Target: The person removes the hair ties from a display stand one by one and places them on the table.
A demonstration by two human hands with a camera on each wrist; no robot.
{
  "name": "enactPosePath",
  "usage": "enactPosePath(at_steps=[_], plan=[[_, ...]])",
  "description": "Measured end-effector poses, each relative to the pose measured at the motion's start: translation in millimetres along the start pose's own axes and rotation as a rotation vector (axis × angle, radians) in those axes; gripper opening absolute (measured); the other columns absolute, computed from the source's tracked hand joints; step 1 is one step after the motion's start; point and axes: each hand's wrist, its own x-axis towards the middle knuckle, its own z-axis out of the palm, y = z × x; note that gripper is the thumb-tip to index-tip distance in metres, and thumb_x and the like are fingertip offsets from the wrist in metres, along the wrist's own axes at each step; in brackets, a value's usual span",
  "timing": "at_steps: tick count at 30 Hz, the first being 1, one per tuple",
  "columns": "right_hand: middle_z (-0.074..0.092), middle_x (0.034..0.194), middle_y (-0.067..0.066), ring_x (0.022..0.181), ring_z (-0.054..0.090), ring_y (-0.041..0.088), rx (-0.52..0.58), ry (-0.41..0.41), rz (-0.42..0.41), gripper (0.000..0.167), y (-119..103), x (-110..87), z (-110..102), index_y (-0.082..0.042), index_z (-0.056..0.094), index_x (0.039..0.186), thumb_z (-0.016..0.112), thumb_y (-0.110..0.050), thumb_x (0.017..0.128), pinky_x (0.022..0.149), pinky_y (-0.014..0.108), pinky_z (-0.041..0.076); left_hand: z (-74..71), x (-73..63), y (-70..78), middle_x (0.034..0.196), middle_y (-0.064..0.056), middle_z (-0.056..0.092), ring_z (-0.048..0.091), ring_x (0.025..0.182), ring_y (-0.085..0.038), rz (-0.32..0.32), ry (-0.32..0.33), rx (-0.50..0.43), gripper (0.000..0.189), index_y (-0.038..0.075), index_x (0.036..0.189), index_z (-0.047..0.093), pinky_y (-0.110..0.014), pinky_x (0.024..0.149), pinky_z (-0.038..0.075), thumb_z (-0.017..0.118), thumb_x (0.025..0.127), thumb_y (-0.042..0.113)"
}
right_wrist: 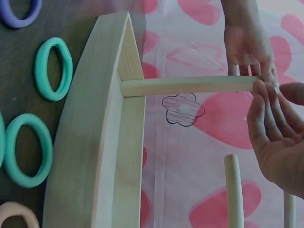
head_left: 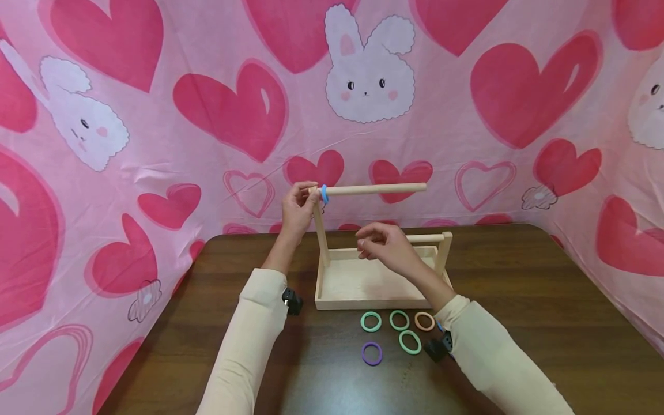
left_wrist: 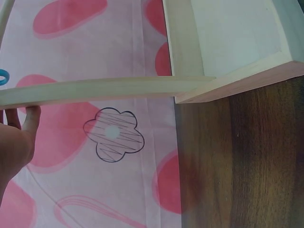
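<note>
My left hand (head_left: 298, 208) grips the top of the tall left post (head_left: 320, 233) of a wooden rack, fingers and thumb around the corner. A long dowel (head_left: 378, 189) extends rightward from that corner, its right end free. Right beside my fingertips a blue ring (head_left: 324, 194) hangs on the dowel; the left wrist view also catches this blue ring (left_wrist: 4, 77). My right hand (head_left: 386, 248) hovers over the rack's tray base (head_left: 370, 304) with loosely bent fingers and nothing seen in them. In the right wrist view, the right hand (right_wrist: 280, 128) overlaps the post's top.
In front of the tray lie green rings (head_left: 370, 321), an orange ring (head_left: 424, 321) and a purple ring (head_left: 372, 353). Another blue ring (head_left: 440, 327) is partly hidden by the right forearm. A shorter post (head_left: 444, 251) with a lower dowel (head_left: 425, 238) stands at right. Patterned cloth hangs behind the table.
</note>
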Motion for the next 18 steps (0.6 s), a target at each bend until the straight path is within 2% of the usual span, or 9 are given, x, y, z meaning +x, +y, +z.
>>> enactPosePath(at_steps=[7, 10, 13, 15, 18], plan=[[0.072, 0.091, 0.026, 0.063, 0.069, 0.005, 0.058, 0.200, -0.071, 0.020, 0.1, 26.1, 20.2, 0.009, 0.069, 0.109, 0.068, -0.005, 0.093, 0.066, 0.025, 0.061, -1.1, -0.3, -2.2, 0.083, 0.016, 0.062, 0.061, 0.080, 0.000, 0.001, 0.014, 0.031, 0.021, -0.010, 0.116, 0.062, -0.016, 0.074, 0.053, 0.064, 0.096, -0.001], [0.071, 0.092, 0.031, 0.061, 0.068, 0.005, 0.093, 0.256, -0.106, 0.021, 1.5, 37.3, 28.4, 0.011, 0.067, 0.109, 0.068, -0.003, 0.093, 0.064, 0.023, 0.060, -1.3, -0.8, -1.2, 0.084, 0.015, 0.063, 0.061, 0.080, 0.001, 0.001, 0.013, 0.029, 0.021, -0.010, 0.116, 0.062, -0.016, 0.074, 0.053, 0.064, 0.097, -0.001], [0.070, 0.094, 0.035, 0.061, 0.068, 0.006, 0.125, 0.295, -0.135, 0.021, 3.0, 48.2, 36.0, 0.012, 0.067, 0.109, 0.067, 0.000, 0.092, 0.066, 0.031, 0.063, -0.8, -0.9, -0.3, 0.084, 0.015, 0.063, 0.062, 0.079, 0.001, 0.006, 0.008, 0.016, 0.022, -0.011, 0.116, 0.061, -0.015, 0.073, 0.053, 0.064, 0.096, -0.002], [0.070, 0.093, 0.035, 0.061, 0.067, 0.006, 0.134, 0.322, -0.149, 0.021, 3.5, 54.7, 40.6, 0.012, 0.067, 0.109, 0.067, 0.002, 0.091, 0.066, 0.032, 0.063, -0.4, -0.5, 0.0, 0.083, 0.017, 0.063, 0.062, 0.079, 0.001, 0.007, 0.005, 0.005, 0.022, -0.012, 0.116, 0.061, -0.015, 0.073, 0.052, 0.064, 0.096, -0.003], [0.071, 0.091, 0.033, 0.058, 0.065, 0.001, 0.152, 0.366, -0.155, 0.022, 1.4, 61.9, 46.4, 0.011, 0.067, 0.109, 0.068, 0.002, 0.090, 0.061, 0.023, 0.059, 0.2, 0.6, -0.1, 0.083, 0.017, 0.064, 0.062, 0.079, 0.001, 0.009, 0.000, -0.003, 0.023, -0.012, 0.116, 0.061, -0.015, 0.073, 0.052, 0.064, 0.096, -0.003]])
